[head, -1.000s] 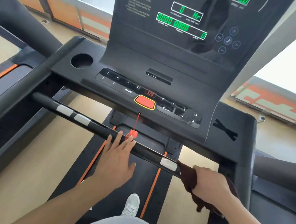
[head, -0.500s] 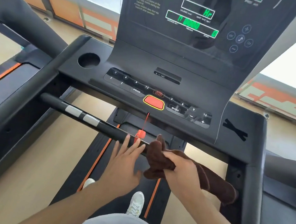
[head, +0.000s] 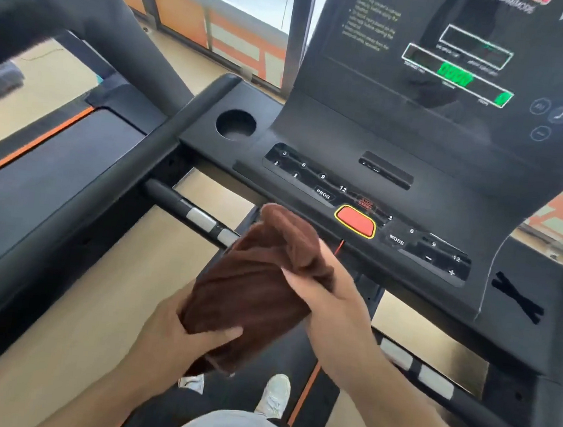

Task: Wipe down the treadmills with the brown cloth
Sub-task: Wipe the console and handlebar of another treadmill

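Observation:
The brown cloth (head: 259, 287) is bunched over the middle of the treadmill's black front handlebar (head: 200, 221). My right hand (head: 330, 297) grips its upper right part, just below the console (head: 378, 195). My left hand (head: 172, 333) grips the cloth's lower end from the left. The bar's middle is hidden under the cloth. Its silver pulse pads show to the left and at the right (head: 429, 379).
The red stop button (head: 355, 221) and its cord sit just above my right hand. A round cup holder (head: 235, 124) lies at the console's left. A neighbouring treadmill (head: 54, 164) stands on the left. My white shoes (head: 274, 397) are on the belt.
The cloth slid left along the handlebar from its right end to the middle. My left hand left the bar and took hold of the cloth's lower end. The view shifted left.

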Available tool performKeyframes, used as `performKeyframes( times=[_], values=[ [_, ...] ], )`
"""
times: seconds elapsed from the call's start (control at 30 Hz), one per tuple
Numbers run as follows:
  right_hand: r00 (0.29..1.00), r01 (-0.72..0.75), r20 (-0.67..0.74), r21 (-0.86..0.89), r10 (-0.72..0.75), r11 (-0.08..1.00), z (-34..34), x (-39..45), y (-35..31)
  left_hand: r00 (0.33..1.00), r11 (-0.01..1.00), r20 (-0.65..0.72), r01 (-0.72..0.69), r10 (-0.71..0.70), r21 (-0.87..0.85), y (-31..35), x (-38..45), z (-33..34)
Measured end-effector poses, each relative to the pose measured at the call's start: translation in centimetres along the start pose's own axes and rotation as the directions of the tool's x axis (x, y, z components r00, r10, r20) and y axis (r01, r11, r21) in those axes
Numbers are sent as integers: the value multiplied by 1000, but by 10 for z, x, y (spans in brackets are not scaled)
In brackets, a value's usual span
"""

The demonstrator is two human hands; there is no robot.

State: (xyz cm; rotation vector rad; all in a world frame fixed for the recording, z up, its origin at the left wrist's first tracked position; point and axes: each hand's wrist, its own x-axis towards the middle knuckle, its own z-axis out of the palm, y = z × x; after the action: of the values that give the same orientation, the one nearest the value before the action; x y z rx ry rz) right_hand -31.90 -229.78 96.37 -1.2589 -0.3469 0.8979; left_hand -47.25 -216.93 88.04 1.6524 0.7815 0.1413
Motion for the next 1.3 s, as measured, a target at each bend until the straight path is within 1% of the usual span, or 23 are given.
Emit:
performKeyframes(
  times=[0.03, 0.07, 0.1, 0.17, 0.2, 0.23, 0.3, 0.33, 0.37, 0.4, 0.43, 0.5, 0.53, 0.63, 0.7, 0.77, 0.8, 0.83, 0.9, 0.97, 1.0, 1.17, 1.3],
  values=[
    [999, -22, -28, -85, 19, 996, -1, 18, 3, 999, 1000, -34, -1, 0, -30, 2, 6, -12],
    [996, -37, -82, -237, 18, 971, -3, 37, 8, 1000, 999, -20, 19, -20, -37, 4, 11, -20],
    [989, -72, -147, -426, 10, 902, -5, 56, 13, 999, 999, 6, 34, -34, -28, 8, 17, -23],
    [969, -162, -243, -740, -35, 652, -8, 84, 29, 992, 995, 80, 96, -97, 7, 9, 29, -26],
    [972, -166, -227, -850, -62, 500, -7, 92, 38, 990, 993, 87, 113, -111, -15, 0, 34, -27],
    [987, -125, -152, -933, -57, 338, -3, 96, 51, 986, 989, 95, 144, -140, -29, -6, 38, -28],
    [997, 9, 15, -997, 79, 75, 11, 96, 85, 980, 980, 84, 188, -183, -60, -23, 39, -33],
    [989, 45, 41, -999, 139, -29, 19, 96, 102, 976, 976, 79, 208, -203, -58, -30, 38, -36],
    [987, 44, 25, -991, 156, -123, 25, 99, 117, 969, 969, 73, 239, -235, -58, -37, 36, -39],
    [992, 28, 4, -981, 125, -191, 31, 105, 126, 965, 963, 59, 260, -256, -66, -44, 34, -42],
    [997, 19, 2, -974, 74, -228, 36, 117, 131, 956, 954, 51, 290, -287, -68, -51, 31, -46],
    [999, 37, 40, -980, -7, -196, 47, 142, 131, 937, 935, 43, 348, -346, -64, -66, 25, -56],
    [999, 49, 50, -987, -2, -156, 54, 154, 129, 928, 925, 37, 372, -370, -71, -74, 22, -63],
    [993, 61, 59, -998, 101, -19, 84, 200, 124, 911, 905, -8, 409, -413, -118, -90, 15, -81],
    [971, 7, 44, -987, 235, 158, 106, 233, 120, 908, 906, -64, 404, -414, -126, -93, 13, -92],
    [929, -149, 4, -911, 370, 384, 122, 256, 113, 903, 909, -116, 400, -413, -118, -93, 11, -106],
    [894, -268, -24, -829, 447, 491, 124, 262, 110, 901, 910, -137, 398, -411, -114, -94, 11, -112],
    [853, -379, -43, -735, 520, 562, 123, 263, 106, 899, 912, -158, 394, -409, -117, -94, 11, -117],
    [774, -477, 10, -647, 633, 595, 111, 253, 99, 892, 913, -197, 395, -408, -104, -93, 10, -123],
    [722, -477, 90, -654, 686, 587, 96, 243, 98, 886, 915, -228, 397, -404, -78, -90, 12, -121],
    [718, -448, 101, -691, 689, 568, 89, 239, 99, 887, 916, -233, 394, -399, -71, -88, 14, -117],
    [804, -298, 7, -861, 595, 412, 64, 221, 104, 894, 914, -196, 382, -403, -140, -66, 21, -74],
    [804, -273, 30, -869, 594, 413, 33, 193, 97, 922, 929, -151, 330, -355, -168, -47, 16, -29]
  ],
)
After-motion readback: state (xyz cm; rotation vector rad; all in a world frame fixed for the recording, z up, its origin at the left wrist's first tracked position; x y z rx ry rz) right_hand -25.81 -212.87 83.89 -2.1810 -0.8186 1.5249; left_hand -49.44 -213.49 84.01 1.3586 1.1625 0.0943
